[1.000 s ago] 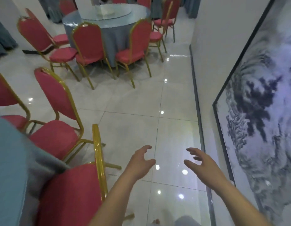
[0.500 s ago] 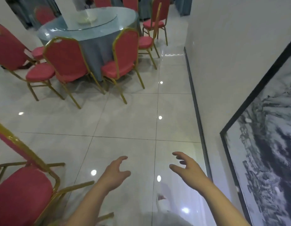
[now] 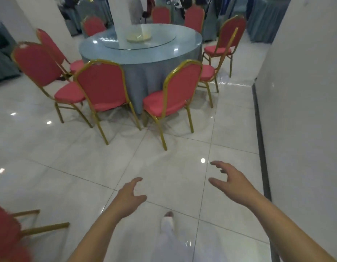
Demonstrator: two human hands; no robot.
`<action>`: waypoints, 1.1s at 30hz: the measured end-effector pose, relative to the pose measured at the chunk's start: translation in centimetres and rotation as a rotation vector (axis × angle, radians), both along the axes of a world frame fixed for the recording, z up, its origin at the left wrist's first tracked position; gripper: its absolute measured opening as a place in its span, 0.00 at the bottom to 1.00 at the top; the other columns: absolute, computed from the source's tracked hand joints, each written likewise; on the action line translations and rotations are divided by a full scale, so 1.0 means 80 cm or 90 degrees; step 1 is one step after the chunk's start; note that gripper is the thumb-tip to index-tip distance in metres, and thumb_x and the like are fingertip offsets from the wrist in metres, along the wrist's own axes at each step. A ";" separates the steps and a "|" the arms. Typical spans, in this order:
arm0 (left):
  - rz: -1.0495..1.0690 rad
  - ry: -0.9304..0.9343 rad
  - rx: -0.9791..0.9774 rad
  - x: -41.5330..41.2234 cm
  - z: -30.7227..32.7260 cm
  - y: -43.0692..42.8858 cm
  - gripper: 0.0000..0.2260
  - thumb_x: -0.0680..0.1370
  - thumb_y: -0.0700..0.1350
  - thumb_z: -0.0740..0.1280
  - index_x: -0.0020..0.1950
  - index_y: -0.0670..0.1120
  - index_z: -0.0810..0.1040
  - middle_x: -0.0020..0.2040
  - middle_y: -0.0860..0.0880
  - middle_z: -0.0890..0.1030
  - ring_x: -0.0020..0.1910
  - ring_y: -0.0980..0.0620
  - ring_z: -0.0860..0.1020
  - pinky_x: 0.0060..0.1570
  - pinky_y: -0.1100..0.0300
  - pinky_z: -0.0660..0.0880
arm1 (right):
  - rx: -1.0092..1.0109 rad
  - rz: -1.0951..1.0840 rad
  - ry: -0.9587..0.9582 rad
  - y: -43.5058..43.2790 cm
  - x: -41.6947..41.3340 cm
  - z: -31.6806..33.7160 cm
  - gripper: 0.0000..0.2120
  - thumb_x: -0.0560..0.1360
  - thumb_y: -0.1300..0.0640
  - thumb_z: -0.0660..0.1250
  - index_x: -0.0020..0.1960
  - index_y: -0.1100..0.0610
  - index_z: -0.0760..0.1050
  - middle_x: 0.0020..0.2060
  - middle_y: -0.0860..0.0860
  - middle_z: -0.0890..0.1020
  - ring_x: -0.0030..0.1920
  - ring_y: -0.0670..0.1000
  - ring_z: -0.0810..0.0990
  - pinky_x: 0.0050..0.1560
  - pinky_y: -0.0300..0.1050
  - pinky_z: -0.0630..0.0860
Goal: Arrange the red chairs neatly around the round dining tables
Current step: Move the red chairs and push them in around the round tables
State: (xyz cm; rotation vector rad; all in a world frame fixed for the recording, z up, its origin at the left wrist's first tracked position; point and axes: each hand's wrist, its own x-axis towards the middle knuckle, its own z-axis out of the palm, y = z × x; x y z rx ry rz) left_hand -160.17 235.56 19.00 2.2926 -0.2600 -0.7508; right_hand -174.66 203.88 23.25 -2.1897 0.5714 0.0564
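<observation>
- Head view, closest in: left hand (image 3: 129,197) and right hand (image 3: 232,183) reach forward over the tiled floor (image 3: 79,157), fingers loosely spread, holding nothing.
- Blurred corner chair (image 3: 5,233) sits at the lower left.
- Farther ahead, left red chair (image 3: 101,84) and right red chair (image 3: 182,86) face the round table (image 3: 141,53), with more chairs around it.

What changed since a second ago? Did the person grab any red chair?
The person has walked towards the round table, so its red chairs look nearer. The chairs that stood close by slid off lower left; only one chair's edge shows. The wall painting has left view. Nothing was grabbed: left hand and right hand stay empty, fingers loosely spread.
</observation>
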 end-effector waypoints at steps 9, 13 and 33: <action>-0.093 -0.119 -0.011 0.376 0.098 -0.180 0.30 0.75 0.48 0.71 0.75 0.55 0.64 0.74 0.47 0.66 0.68 0.46 0.70 0.63 0.54 0.70 | -0.082 -0.010 -0.035 -0.135 0.316 0.093 0.27 0.75 0.46 0.70 0.72 0.42 0.66 0.70 0.44 0.69 0.64 0.46 0.71 0.62 0.44 0.70; -0.149 -0.150 0.006 0.488 0.120 -0.278 0.31 0.74 0.46 0.71 0.76 0.51 0.64 0.70 0.44 0.69 0.64 0.41 0.73 0.58 0.52 0.74 | -0.111 0.000 -0.009 -0.204 0.412 0.099 0.29 0.75 0.46 0.70 0.73 0.42 0.64 0.72 0.45 0.67 0.68 0.48 0.69 0.65 0.47 0.71; -0.012 -0.002 0.108 0.811 0.021 -0.619 0.16 0.74 0.44 0.71 0.61 0.44 0.74 0.57 0.42 0.78 0.53 0.44 0.79 0.53 0.47 0.79 | -0.412 0.298 0.138 -0.584 1.009 0.016 0.32 0.73 0.47 0.69 0.74 0.40 0.62 0.73 0.52 0.64 0.75 0.61 0.60 0.68 0.64 0.62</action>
